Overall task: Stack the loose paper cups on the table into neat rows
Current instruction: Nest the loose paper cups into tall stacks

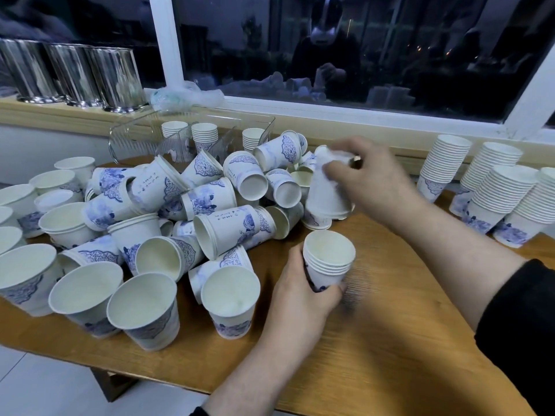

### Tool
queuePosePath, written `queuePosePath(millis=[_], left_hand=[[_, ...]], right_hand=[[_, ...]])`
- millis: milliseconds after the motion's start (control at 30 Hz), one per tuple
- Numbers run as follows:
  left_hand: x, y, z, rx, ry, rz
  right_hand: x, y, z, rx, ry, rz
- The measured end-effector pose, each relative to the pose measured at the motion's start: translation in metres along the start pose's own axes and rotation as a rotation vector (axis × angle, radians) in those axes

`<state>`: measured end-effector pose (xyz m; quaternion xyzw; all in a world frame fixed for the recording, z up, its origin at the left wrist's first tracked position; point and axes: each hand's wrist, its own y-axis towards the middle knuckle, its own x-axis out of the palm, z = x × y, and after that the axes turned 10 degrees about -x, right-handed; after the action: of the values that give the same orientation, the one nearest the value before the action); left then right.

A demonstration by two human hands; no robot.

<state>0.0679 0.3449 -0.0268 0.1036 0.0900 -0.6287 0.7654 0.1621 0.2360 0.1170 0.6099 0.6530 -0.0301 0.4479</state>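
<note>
Head view, near edge first: my left hand (303,291) is wrapping closed around a short nested stack (328,261) of about four or five cups, mouth up, holding it just above the wooden bench (390,340). My right forearm, in a dark sleeve (519,334), is crossing over the bench toward the far side.

Left of the stack, loose cups (186,211) are lying in a big heap, some upright with white insides showing, many tipped on their sides, blue print facing up.

Farther out, my right hand (372,175) is closing from above on an upside-down cup (326,187), fingers pinching its base; that cup is blurred and sitting over other inverted cups at the heap's right edge.

Right side, near the wall: four tall finished stacks (495,193) are leaning side by side, touching.

Beyond the heap, a clear plastic holder (144,136) is carrying a few short stacks. On the sill, steel canisters (75,73) are standing in front of the dark window (330,46).
</note>
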Motion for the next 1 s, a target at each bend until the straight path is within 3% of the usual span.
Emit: queuePosePath(millis=[100, 267, 467, 633, 733, 900, 1000], left_hand=[[-0.002, -0.001, 0.001, -0.001, -0.003, -0.002], [-0.004, 0.0, 0.002, 0.029, 0.037, 0.033], [-0.001, -0.001, 0.004, 0.071, 0.096, 0.044], [0.003, 0.0, 0.002, 0.113, 0.138, 0.077], [0.002, 0.001, -0.001, 0.124, 0.157, 0.088], [0.001, 0.003, 0.0, 0.133, 0.225, 0.102], [0.0, 0.002, 0.001, 0.154, 0.256, 0.098]], right_hand=[[-0.026, -0.006, 0.007, -0.032, 0.006, 0.009], [-0.051, -0.021, 0.018, -0.13, -0.03, -0.329], [-0.049, -0.026, 0.001, -0.29, -0.58, -0.773], [-0.024, -0.024, -0.014, -0.506, -0.829, -0.951], [-0.017, -0.023, -0.013, -0.492, -0.755, -0.923], [-0.011, -0.026, -0.005, -0.545, -0.639, -0.666], [-0.009, -0.023, -0.003, -0.544, -0.652, -0.663]])
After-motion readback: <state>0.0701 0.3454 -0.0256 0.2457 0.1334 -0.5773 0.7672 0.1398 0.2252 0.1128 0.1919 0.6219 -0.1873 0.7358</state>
